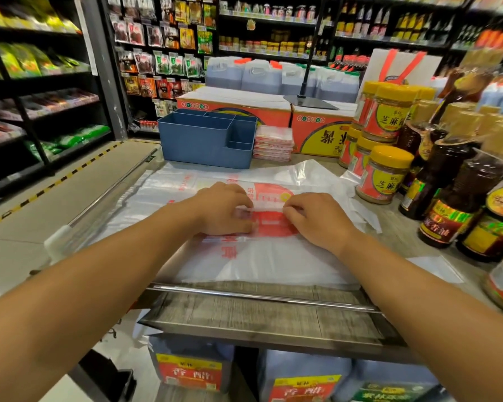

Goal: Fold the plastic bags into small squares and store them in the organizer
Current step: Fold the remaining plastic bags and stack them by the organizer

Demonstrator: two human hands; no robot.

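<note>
Both hands, left hand (225, 208) and right hand (317, 219), pinch a fold in the plastic bag (262, 256) at centre frame, its long axis left-right, the blue organizer (206, 140) beyond.

Glossy translucent plastic bag (267, 265)

Tall black metal shelves (55, 82) full of packaged goods stand around a pale grey tiled floor (79, 181) with a yellow-black striped line (55, 184).

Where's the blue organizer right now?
In the head view the blue organizer stands at the far side of the table, left of centre, beyond the plastic bag, with a stack of folded bags against its right side.
</note>
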